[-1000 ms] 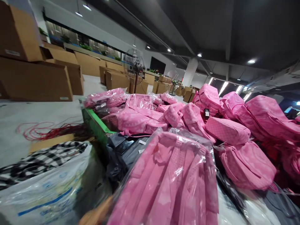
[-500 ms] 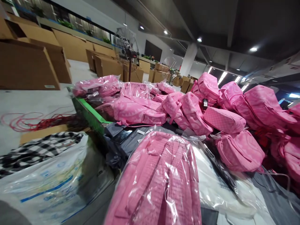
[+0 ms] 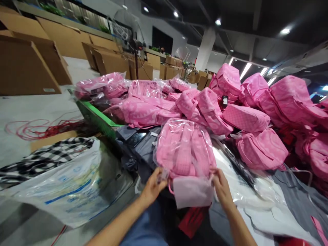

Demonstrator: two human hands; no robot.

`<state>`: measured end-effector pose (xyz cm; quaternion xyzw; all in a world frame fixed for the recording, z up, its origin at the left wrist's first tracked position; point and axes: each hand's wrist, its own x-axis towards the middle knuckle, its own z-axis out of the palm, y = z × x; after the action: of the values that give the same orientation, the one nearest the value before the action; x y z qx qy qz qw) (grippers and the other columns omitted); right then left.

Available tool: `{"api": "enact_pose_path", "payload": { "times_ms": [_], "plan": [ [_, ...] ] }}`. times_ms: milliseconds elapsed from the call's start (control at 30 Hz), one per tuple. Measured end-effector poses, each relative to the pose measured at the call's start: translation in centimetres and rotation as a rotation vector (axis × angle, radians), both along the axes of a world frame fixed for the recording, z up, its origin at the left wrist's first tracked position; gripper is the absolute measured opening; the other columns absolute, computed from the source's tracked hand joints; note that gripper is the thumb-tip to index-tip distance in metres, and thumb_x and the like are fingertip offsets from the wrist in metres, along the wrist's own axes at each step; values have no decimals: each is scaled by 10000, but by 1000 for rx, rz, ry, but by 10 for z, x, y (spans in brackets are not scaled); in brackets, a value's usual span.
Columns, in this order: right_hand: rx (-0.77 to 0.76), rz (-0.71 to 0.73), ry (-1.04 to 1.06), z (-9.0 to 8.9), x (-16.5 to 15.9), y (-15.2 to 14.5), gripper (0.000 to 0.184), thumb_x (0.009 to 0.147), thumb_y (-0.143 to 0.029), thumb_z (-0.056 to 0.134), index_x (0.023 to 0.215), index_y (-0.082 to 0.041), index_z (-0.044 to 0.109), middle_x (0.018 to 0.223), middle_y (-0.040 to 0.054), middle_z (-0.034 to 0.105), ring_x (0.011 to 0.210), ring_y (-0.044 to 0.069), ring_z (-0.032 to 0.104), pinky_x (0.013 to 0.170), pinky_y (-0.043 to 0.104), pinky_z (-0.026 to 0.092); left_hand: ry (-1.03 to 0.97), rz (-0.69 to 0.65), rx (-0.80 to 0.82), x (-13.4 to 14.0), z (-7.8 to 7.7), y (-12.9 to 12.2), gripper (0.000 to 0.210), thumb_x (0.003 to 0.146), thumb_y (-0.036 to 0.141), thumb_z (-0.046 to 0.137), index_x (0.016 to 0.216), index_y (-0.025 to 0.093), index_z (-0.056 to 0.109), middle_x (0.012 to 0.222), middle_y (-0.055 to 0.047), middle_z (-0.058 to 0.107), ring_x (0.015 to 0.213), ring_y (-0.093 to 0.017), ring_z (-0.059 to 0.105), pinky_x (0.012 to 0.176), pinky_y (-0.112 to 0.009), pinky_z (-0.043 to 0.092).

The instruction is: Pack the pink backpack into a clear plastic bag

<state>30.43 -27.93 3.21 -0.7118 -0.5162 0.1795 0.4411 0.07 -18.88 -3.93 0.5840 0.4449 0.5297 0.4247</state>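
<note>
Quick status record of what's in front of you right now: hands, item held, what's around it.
left hand: grips the near left edge of the clear plastic bag
right hand: grips the near right edge of the same bag
held item: pink backpack inside the clear plastic bag, straps facing up
behind it: pile of pink backpacks, some bagged, some not
left side: white plastic sack with checked fabric
background: cardboard boxes, red cord on the floor

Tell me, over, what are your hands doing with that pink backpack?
Left hand and right hand gripping the bag's open end. Bagged pink backpack lying flat on the table. Loose backpacks piled just behind.
</note>
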Motion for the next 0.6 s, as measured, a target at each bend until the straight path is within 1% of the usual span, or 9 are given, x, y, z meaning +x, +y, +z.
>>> {"api": "enact_pose_path", "payload": {
  "times_ms": [100, 167, 200, 267, 333, 367, 433, 500, 600],
  "plan": [
    [59, -144, -45, 17, 37, 16, 535, 744, -596, 477, 1016, -175, 664, 771, 47, 653, 674, 198, 595, 672, 342, 503, -8, 290, -42, -32, 7, 14, 375, 660, 526, 704, 803, 204, 574, 726, 23, 538, 681, -156, 501, 625, -268, 404],
    [33, -235, -52, 11, 57, -4, 550, 711, -677, 531, 874, -171, 669, 790, 98, 682, 716, 229, 620, 668, 362, 506, -77, 520, -137, -54, 4, 5, 452, 629, 573, 724, 850, 208, 575, 731, 29, 540, 666, -153, 487, 605, -261, 386],
    [-22, -248, -18, 4, 62, -20, 576, 716, -726, 534, 793, -171, 666, 749, 110, 682, 697, 241, 628, 645, 369, 506, -149, 548, -239, -60, 1, -6, 506, 615, 622, 733, 861, 205, 585, 733, 21, 566, 663, -160, 507, 606, -266, 403],
    [-167, -211, 109, -15, 60, -49, 680, 750, -820, 489, 695, -169, 678, 660, 116, 678, 656, 261, 652, 624, 380, 521, -300, 354, -545, -59, -5, -37, 647, 595, 771, 701, 856, 183, 632, 748, -33, 654, 667, -201, 579, 632, -314, 477],
    [-236, -133, 213, -33, 46, -68, 724, 785, -840, 482, 769, -162, 735, 762, 130, 738, 784, 294, 708, 736, 402, 563, -345, -2, -761, -39, -7, -69, 771, 623, 873, 634, 882, 150, 703, 833, -112, 732, 742, -259, 656, 708, -375, 537],
    [-220, -105, 233, -41, 35, -71, 696, 787, -820, 520, 835, -165, 750, 865, 134, 764, 882, 308, 718, 814, 412, 567, -309, -142, -772, -24, -5, -82, 797, 640, 880, 632, 917, 140, 737, 911, -139, 753, 813, -276, 678, 765, -385, 546],
    [-144, -70, 218, -52, 13, -71, 581, 759, -719, 645, 924, -170, 737, 994, 134, 772, 982, 316, 711, 906, 423, 555, -220, -296, -673, 10, -1, -98, 758, 666, 835, 679, 981, 152, 773, 1003, -133, 760, 919, -269, 680, 837, -354, 533],
    [-122, -18, 249, -58, 0, -69, 484, 736, -597, 713, 953, -164, 701, 969, 133, 769, 928, 311, 718, 870, 425, 567, -191, -419, -632, 40, 2, -104, 713, 655, 785, 730, 997, 160, 778, 928, -108, 752, 871, -244, 664, 756, -319, 515],
    [-178, 143, 321, -61, 8, -83, 372, 760, -422, 705, 1026, -164, 677, 936, 111, 766, 867, 287, 727, 845, 420, 578, -263, -566, -757, 68, 2, -104, 746, 675, 783, 718, 1048, 138, 749, 905, -112, 739, 755, -205, 634, 614, -276, 444]
  ]
}}
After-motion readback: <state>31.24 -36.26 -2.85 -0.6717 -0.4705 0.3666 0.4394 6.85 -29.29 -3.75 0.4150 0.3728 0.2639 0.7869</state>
